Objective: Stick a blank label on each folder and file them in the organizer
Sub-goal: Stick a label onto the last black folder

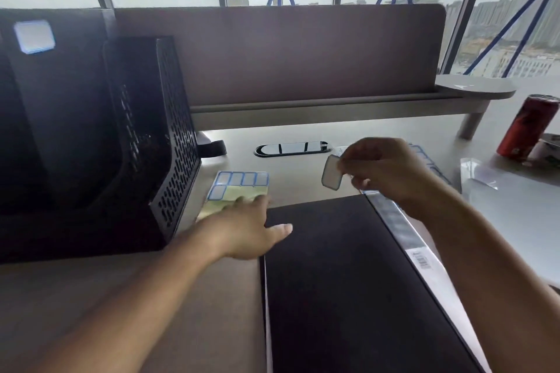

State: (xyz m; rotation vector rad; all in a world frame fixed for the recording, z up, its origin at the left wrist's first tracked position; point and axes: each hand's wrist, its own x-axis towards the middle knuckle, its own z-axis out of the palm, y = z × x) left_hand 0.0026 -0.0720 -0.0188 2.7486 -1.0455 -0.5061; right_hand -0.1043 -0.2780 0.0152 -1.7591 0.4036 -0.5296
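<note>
head | right hand [385, 169] pinches loose label [331, 172] by one edge, in the air just beyond black folder [348, 281] | left hand [245, 227] flat, fingers straight, pressing label sheet [239, 188] | label likely featherlight, floppy, tacky-backed: hold by corner only

Left hand [250, 230] flat, fingers extended forward, right hand [388, 169] raised, pinching a label [331, 174]

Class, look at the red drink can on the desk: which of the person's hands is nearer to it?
Right. The right hand pinches a label left of the can; the left hand lies farther left, on the label sheet.
</note>
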